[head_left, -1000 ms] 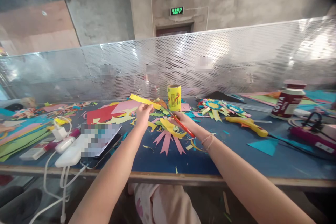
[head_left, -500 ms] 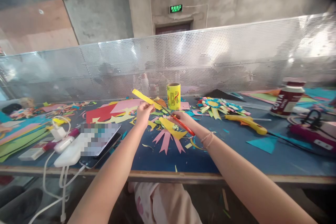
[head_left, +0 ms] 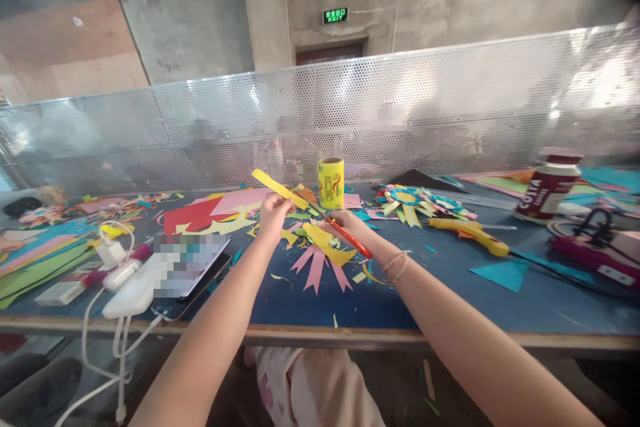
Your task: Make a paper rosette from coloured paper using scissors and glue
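A yellow paper strip (head_left: pixel 273 185) is pinched in my left hand (head_left: pixel 276 213), its free end pointing up and to the left. My right hand (head_left: pixel 345 221) is closed around red-handled scissors (head_left: pixel 350 240). Their metal blades reach the strip's right end, near my left fingertips; whether they are parted is too small to tell. Below my hands lie curved yellow paper pieces (head_left: pixel 333 248) and a pink fringed paper piece (head_left: pixel 316 270) with notched tails. Just behind my hands stands a yellow printed roll (head_left: pixel 331 183).
A yellow glue gun (head_left: pixel 470 235) and a brown Costa bottle (head_left: pixel 547 190) stand or lie at the right. Paper rosettes (head_left: pixel 405 197) lie at the back. On the left are a phone (head_left: pixel 200 273), a white power bank (head_left: pixel 131 293) and cables. A perforated metal screen (head_left: pixel 425 113) borders the table.
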Tool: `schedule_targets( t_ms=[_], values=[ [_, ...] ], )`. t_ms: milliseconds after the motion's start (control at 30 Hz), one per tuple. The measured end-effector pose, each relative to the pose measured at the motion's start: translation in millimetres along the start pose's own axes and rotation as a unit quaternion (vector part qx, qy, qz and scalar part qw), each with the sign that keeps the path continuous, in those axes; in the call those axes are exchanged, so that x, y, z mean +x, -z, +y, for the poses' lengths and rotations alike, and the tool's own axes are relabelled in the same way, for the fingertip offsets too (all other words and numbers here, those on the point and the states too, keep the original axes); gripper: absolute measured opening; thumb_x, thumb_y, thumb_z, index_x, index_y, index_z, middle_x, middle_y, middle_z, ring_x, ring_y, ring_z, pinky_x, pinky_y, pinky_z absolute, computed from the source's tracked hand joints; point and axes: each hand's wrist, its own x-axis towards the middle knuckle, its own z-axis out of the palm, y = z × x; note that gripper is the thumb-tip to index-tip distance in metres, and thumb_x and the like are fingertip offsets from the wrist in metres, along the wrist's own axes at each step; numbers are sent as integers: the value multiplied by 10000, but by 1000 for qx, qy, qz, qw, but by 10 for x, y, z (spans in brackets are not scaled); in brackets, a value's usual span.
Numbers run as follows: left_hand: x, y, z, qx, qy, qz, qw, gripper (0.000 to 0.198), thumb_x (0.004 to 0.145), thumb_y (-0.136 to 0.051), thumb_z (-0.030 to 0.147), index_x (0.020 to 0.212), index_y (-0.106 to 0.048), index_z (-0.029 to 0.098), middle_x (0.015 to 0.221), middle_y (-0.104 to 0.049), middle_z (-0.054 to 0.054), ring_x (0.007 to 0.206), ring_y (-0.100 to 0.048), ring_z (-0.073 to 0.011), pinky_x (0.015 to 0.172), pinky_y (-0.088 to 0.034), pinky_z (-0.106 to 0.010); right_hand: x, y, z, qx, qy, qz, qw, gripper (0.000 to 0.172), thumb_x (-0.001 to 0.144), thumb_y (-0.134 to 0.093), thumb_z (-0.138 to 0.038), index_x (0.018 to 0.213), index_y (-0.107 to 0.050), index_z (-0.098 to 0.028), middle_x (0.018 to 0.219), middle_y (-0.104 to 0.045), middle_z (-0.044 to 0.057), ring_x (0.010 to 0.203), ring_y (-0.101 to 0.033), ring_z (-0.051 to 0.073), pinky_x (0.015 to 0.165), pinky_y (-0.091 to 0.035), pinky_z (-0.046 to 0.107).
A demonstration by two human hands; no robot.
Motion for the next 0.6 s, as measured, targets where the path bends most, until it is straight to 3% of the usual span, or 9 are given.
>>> schedule_targets(
  t_ms=[600],
  values=[
    [11,2,9,2,8,9,1000,208,545,-732,238,689,-622,137,595,-601,11,557,-566,-107,660,-483,-280,53,-57,127,-19,13,21,1000,458,737,-511,-622,643,-551,-176,548,-489,-7,503,-432,108,468,-299,240]
  ],
)
